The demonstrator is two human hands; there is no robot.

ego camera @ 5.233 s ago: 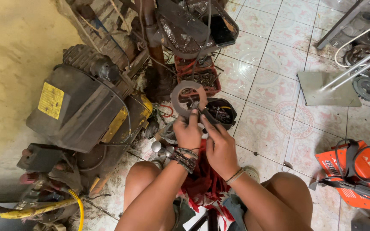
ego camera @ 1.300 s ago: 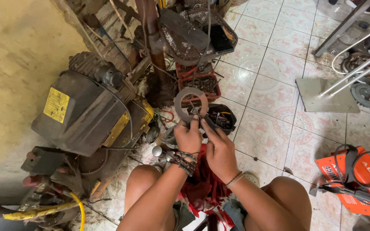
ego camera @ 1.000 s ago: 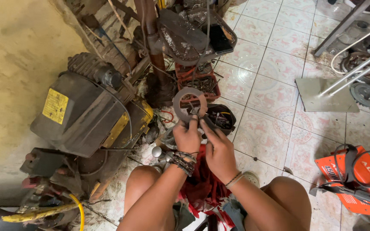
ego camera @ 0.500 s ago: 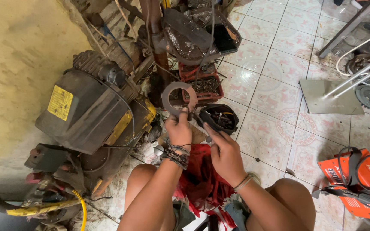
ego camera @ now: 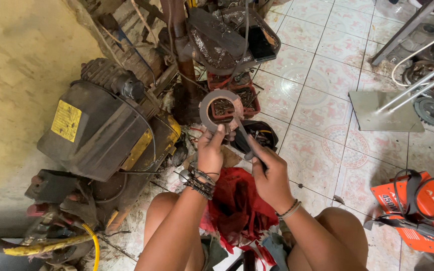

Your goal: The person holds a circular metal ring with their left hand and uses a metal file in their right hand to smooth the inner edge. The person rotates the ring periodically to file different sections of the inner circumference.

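Note:
My left hand (ego camera: 210, 153) pinches the lower edge of a flat grey ring-shaped gasket (ego camera: 207, 105) and holds it up in front of me. My right hand (ego camera: 271, 176) grips dark-handled scissors (ego camera: 247, 142) whose blades reach up to the right side of the ring. A red cloth (ego camera: 237, 203) lies in my lap between my bare knees. Both wrists carry bracelets.
A large grimy motor unit with a yellow label (ego camera: 96, 128) stands left. A red crate of metal parts (ego camera: 237, 95) and a black pouch (ego camera: 259, 133) sit on the tiled floor ahead. An orange machine (ego camera: 418, 203) stands right; metal rods and gears (ego camera: 430, 108) lie upper right.
The ring has been turned in my left hand and lifted a little higher. My right hand has brought the scissors up to the ring's right edge again after dropping away half a second ago.

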